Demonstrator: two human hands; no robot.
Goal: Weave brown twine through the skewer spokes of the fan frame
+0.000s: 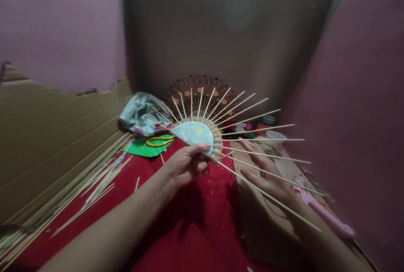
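Note:
Between thumb and fingers my left hand [191, 162] grips a half-round woven fan [195, 134]. Its middle is a pale blue patterned half-disc, edged by a band of woven tan cord [217, 137]. Thin wooden sticks [257, 130] radiate outward from that band, spread like rays. My right hand [263, 173] is behind and below the right-hand sticks, its fingers stretched out and apart. Some sticks cross in front of it, and whether it touches them I cannot tell.
Loose sticks [97, 183] lie on the red cloth [202, 230] at left. Yellow-handled scissors [154, 141] rest on green sheet [145, 149] near a crumpled bluish cloth [143, 112]. A flower-decorated fan piece [202, 85] stands behind. At right are a pink glue gun [328, 217] and a cup [276, 136].

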